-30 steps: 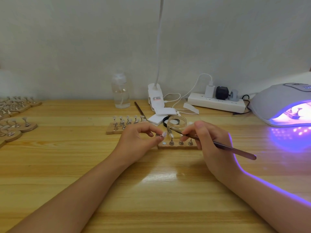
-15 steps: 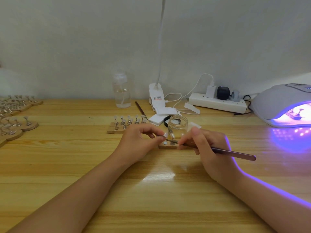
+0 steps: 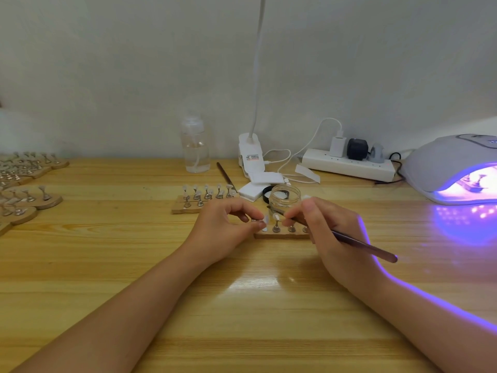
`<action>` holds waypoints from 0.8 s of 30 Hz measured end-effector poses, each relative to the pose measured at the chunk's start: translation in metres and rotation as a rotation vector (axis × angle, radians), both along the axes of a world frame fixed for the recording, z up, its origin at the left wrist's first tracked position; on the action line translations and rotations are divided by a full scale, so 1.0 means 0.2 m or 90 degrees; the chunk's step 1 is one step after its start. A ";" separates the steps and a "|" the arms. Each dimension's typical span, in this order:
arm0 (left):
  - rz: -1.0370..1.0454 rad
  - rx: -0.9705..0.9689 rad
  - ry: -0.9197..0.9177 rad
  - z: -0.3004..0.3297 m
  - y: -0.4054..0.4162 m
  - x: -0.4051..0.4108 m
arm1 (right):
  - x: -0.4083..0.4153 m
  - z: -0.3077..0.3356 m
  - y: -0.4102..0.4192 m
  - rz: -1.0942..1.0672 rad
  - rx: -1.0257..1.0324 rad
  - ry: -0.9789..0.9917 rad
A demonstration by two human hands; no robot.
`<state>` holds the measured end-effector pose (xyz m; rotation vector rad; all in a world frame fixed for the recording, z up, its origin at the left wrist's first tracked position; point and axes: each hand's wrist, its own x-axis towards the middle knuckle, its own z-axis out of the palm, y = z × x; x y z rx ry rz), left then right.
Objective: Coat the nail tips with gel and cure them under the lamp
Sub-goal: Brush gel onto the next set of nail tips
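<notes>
While the left hand [image 3: 223, 230] pinches a small metal stand with a nail tip [image 3: 266, 219] between curled fingers at frame centre, the right hand [image 3: 330, 232] grips a gel brush [image 3: 363, 244], bristle end toward that tip. Both work above a wooden holder strip [image 3: 281, 235] on the counter [image 3: 107, 265]. An open glass jar [image 3: 284, 197] stands just behind. At right edge, the curing lamp [image 3: 451, 165] glows violet. Label print on the white clip lamp [image 3: 251, 154] is illegible. A second tip holder [image 3: 199, 199] sits left of the jar.
</notes>
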<state>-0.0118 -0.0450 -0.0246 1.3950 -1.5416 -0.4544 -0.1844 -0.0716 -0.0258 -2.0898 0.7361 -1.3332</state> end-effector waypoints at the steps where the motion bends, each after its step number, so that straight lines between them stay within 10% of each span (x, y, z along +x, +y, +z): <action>1: -0.002 -0.001 0.001 0.00 0.00 0.00 | 0.00 0.00 0.00 -0.008 0.002 0.014; 24: -0.009 0.007 -0.001 0.01 0.00 -0.01 | 0.00 0.00 0.00 -0.021 -0.007 0.036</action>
